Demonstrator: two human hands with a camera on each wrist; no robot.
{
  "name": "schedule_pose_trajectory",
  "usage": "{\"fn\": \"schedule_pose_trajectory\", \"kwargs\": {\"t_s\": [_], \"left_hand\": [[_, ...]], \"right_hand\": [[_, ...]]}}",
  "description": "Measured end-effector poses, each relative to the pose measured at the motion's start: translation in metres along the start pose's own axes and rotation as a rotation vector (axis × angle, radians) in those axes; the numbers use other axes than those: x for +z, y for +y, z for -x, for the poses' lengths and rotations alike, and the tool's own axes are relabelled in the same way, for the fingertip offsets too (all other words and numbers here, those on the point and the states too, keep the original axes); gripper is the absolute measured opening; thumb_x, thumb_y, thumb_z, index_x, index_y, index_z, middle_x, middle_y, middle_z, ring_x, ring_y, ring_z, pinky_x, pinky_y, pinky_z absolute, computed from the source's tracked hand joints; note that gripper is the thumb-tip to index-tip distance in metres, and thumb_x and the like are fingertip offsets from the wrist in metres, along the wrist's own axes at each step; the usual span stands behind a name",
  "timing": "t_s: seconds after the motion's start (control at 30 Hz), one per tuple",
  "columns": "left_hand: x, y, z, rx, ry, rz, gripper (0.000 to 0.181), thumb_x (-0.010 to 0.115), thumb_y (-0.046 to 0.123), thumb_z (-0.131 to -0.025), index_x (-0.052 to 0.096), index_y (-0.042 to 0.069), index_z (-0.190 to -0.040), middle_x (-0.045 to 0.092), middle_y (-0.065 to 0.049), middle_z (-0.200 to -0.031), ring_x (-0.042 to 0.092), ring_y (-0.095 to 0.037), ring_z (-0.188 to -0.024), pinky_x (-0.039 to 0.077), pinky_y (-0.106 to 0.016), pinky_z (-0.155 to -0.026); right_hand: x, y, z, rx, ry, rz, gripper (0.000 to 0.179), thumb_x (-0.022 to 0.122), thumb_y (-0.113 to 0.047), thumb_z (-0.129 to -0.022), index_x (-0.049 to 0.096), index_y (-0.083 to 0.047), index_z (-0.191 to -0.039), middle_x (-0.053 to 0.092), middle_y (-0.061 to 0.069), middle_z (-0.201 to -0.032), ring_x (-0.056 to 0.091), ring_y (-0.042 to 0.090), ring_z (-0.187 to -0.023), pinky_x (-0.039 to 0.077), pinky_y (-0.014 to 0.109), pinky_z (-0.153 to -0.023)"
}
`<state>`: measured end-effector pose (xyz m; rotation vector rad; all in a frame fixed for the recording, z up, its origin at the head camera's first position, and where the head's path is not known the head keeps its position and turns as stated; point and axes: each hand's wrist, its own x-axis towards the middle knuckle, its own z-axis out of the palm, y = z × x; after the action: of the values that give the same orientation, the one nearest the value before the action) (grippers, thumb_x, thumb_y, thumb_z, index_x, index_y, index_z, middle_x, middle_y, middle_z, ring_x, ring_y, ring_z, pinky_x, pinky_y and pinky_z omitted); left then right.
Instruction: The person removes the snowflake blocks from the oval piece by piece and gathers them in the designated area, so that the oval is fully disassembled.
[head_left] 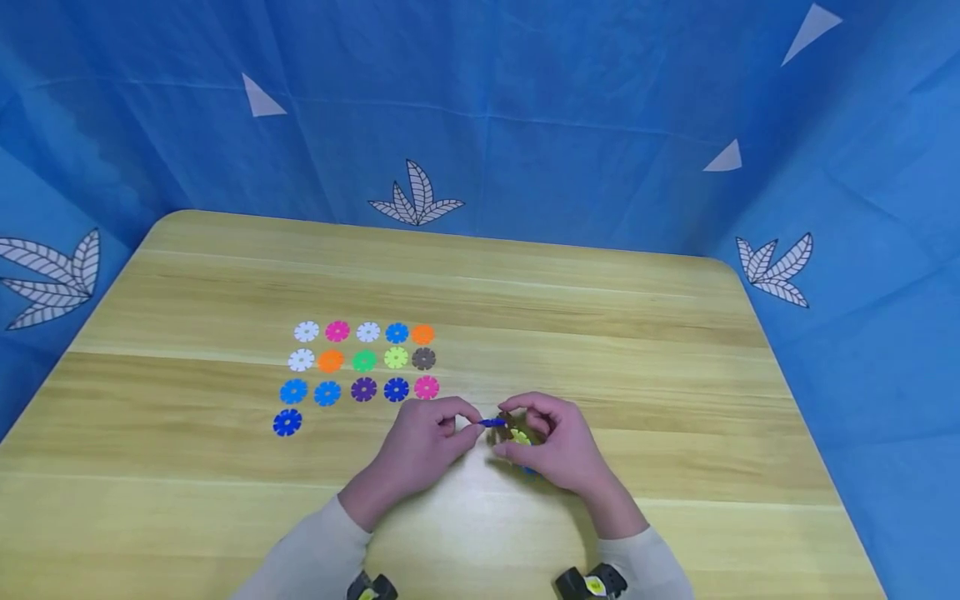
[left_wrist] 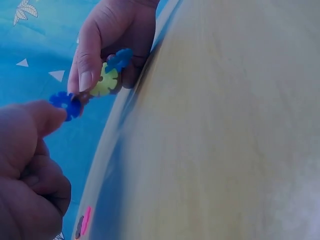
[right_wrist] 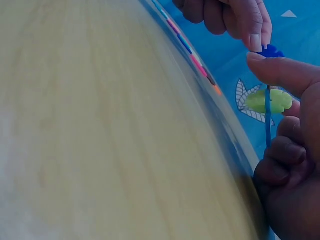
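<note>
Thumb and forefinger of my left hand pinch a dark blue notched plastic disc by its edge. Facing it, my right hand grips a short chain of joined snowflake discs. Within that chain, a brown disc is mostly covered by the fingers, a yellow-green disc sits in the middle, and a lighter blue disc is at the palm end. The dark blue disc meets the brown one at the right fingertips, its notch overlapping there in the left wrist view.
Loose discs lie in rows left of centre on the wooden table, among them a purple disc, a green disc and a lone dark blue disc nearest me. A blue patterned cloth hangs behind and beside the table.
</note>
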<state>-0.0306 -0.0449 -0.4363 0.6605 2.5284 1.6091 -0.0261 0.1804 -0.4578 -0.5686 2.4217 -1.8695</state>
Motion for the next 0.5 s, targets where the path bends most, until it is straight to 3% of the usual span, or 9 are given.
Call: {"fn": "schedule_pose_trajectory", "kwargs": {"t_s": [0.3,0.5], "left_hand": [[0.0001,-0.0014,0.0025,-0.031,0.001,0.007,0.008,0.076,0.005,-0.086,0.074,0.012,-0.089,0.033,0.013,-0.048,0.027,0.000,-0.043,0.027,-0.020,-0.044],[0.0014,-0.0025,0.0027,-0.041,-0.027,-0.104,0.008,0.074,0.006,-0.084,0.072,0.014,-0.088,0.029,0.017,-0.047,0.024,0.000,-0.042,0.023,-0.020,-0.042]], "right_hand": [[0.0022,-0.0022,-0.0019,0.091,0.019,0.035,0.036,0.091,-0.007,-0.071,0.075,-0.008,-0.104,0.030,-0.002,-0.059,0.029,0.009,-0.053,0.033,0.023,-0.054],[0.0029,-0.0039,-0.0015,0.125,0.012,0.022,0.036,0.092,-0.006,-0.069,0.075,-0.010,-0.102,0.028,-0.001,-0.058,0.027,0.010,-0.053,0.033,0.024,-0.055]]}}
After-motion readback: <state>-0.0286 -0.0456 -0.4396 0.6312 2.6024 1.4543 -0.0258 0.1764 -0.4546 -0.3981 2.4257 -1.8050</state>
